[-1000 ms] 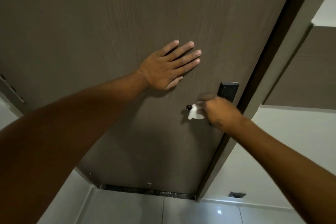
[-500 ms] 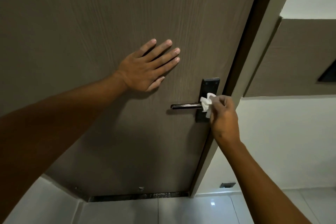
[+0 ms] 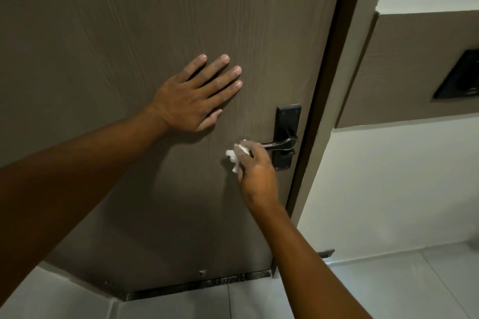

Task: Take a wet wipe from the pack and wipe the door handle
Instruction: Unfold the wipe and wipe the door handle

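A dark metal lever handle [image 3: 281, 144] sticks out leftward from a black backplate [image 3: 287, 122] near the right edge of a brown wood-grain door [image 3: 129, 21]. My right hand [image 3: 255, 171] grips a crumpled white wet wipe [image 3: 237, 155] and closes around the free left end of the lever, hiding that tip. My left hand [image 3: 197, 96] lies flat on the door, fingers spread, up and to the left of the handle. No wipe pack is in view.
The dark door frame [image 3: 324, 85] runs down just right of the backplate. Beyond it is a white wall with a brown panel [image 3: 414, 67] holding a black plate [image 3: 461, 77]. Pale floor tiles [image 3: 388, 287] lie below, with a dark threshold strip [image 3: 202, 285].
My right hand with the wipe has slid left along the lever from the backplate end to the free tip. My left hand stays flat on the door.
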Available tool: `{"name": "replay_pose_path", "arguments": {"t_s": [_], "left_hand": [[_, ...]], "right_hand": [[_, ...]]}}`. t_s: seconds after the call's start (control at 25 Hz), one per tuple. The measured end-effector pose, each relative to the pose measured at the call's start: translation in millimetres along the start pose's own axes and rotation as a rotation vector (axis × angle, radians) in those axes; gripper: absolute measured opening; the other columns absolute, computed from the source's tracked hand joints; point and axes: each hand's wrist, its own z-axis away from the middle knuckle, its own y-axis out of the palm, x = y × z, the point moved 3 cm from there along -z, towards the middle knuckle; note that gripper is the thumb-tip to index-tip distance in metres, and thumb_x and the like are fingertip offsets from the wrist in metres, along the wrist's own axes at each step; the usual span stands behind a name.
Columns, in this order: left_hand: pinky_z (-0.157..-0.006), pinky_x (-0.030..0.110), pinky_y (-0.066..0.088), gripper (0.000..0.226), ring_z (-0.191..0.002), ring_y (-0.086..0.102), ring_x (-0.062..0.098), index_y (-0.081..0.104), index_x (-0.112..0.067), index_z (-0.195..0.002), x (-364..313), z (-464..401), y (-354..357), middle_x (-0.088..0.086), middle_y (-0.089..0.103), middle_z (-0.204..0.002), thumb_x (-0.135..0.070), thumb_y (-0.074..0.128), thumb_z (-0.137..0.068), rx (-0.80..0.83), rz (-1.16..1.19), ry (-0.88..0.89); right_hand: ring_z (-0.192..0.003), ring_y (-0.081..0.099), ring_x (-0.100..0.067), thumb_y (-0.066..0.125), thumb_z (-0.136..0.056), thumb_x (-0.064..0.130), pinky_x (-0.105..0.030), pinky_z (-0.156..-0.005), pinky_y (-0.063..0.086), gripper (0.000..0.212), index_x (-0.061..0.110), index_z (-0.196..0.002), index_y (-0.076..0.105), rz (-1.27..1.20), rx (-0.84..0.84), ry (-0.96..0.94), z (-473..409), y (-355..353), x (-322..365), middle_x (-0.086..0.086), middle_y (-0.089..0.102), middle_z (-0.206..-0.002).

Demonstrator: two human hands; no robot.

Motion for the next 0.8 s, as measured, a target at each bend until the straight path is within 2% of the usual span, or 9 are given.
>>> {"name": "replay_pose_path", "arguments": {"t_s": [0.08, 0.2, 0.32, 0.44, 0.52, 0.6, 0.72, 0.8], "left_hand": [[-0.126, 0.055, 0.007, 0.073, -0.156, 0.018, 0.039, 0.026, -0.01, -0.162, -0.3, 1.4, 0.3, 0.015, 0.023, -0.169, -0.043, 0.043, -0.099, 0.003, 0.007, 0.009], [-0.126, 0.055, 0.01, 0.073, -0.155, 0.019, 0.039, 0.027, -0.01, -0.162, 1.3, -0.7, -0.7, 0.016, 0.024, -0.168, -0.044, 0.043, -0.099, 0.009, 0.001, 0.004], [-0.126, 0.054, 0.009, 0.072, -0.155, 0.019, 0.039, 0.027, -0.011, -0.162, 1.5, -0.2, -3.6, 0.016, 0.025, -0.168, -0.043, 0.043, -0.099, 0.021, -0.001, 0.001], [-0.126, 0.053, 0.008, 0.071, -0.154, 0.022, 0.04, 0.029, -0.01, -0.161, 1.7, -1.3, -6.2, 0.016, 0.028, -0.167, -0.043, 0.042, -0.099, 0.02, -0.005, 0.006], [-0.126, 0.053, 0.009, 0.071, -0.154, 0.024, 0.04, 0.03, -0.009, -0.161, 0.5, -1.8, -6.4, 0.017, 0.029, -0.166, -0.042, 0.042, -0.099, 0.013, -0.011, 0.004], [-0.125, 0.054, 0.011, 0.071, -0.153, 0.024, 0.04, 0.03, -0.009, -0.16, -1.0, -2.2, -5.8, 0.017, 0.03, -0.166, -0.043, 0.042, -0.099, 0.011, -0.009, 0.007], [-0.124, 0.056, 0.015, 0.073, -0.153, 0.024, 0.041, 0.031, -0.009, -0.16, -0.7, -2.3, -5.4, 0.017, 0.03, -0.166, -0.043, 0.043, -0.097, 0.003, -0.018, 0.002], [-0.124, 0.056, 0.015, 0.073, -0.153, 0.024, 0.041, 0.03, -0.009, -0.16, -0.5, -2.1, -5.8, 0.018, 0.03, -0.166, -0.043, 0.043, -0.097, 0.001, -0.017, 0.0]], "right_hand": [[-0.105, 0.054, 0.002, 0.06, -0.096, 0.021, -0.014, -0.087, 0.049, 0.027, 0.021, -0.123, 0.061, 0.138, -0.13, -0.086, -5.9, -29.3, -11.0, 0.003, 0.055, -0.123], [-0.113, 0.053, -0.014, 0.068, -0.088, 0.003, -0.024, -0.097, 0.045, 0.034, 0.011, -0.121, 0.067, 0.333, -0.26, -0.142, -19.1, -58.0, -19.6, -0.007, 0.061, -0.122], [-0.109, 0.052, -0.015, 0.066, -0.087, -0.002, -0.016, -0.094, 0.04, 0.032, 0.01, -0.116, 0.071, 0.286, -0.315, -0.115, -24.3, -51.2, -17.2, -0.007, 0.062, -0.119], [-0.105, 0.055, -0.015, 0.064, -0.087, -0.005, -0.014, -0.09, 0.042, 0.031, 0.011, -0.113, 0.071, 0.169, -0.435, -0.091, -33.9, -59.7, -17.5, -0.006, 0.063, -0.116], [-0.096, 0.059, -0.012, 0.06, -0.091, -0.002, 0.0, -0.075, 0.043, 0.029, 0.013, -0.113, 0.071, 0.049, -0.549, 0.028, -43.6, -73.6, -20.5, -0.001, 0.065, -0.11], [-0.092, 0.061, -0.01, 0.058, -0.094, 0.002, 0.004, -0.063, 0.042, 0.029, 0.016, -0.117, 0.069, 0.038, -0.584, 0.123, -42.6, -76.5, -26.0, 0.002, 0.067, -0.106], [-0.093, 0.062, -0.011, 0.059, -0.095, 0.006, -0.008, -0.067, 0.047, 0.028, 0.015, -0.12, 0.067, -0.047, -0.652, 0.278, -22.7, -62.3, -33.6, 0.004, 0.066, -0.103], [-0.089, 0.065, -0.014, 0.059, -0.092, -0.001, -0.016, -0.067, 0.05, 0.03, 0.013, -0.118, 0.067, -0.365, -0.689, 0.495, -16.6, -45.2, -37.8, 0.003, 0.067, -0.096]]}}
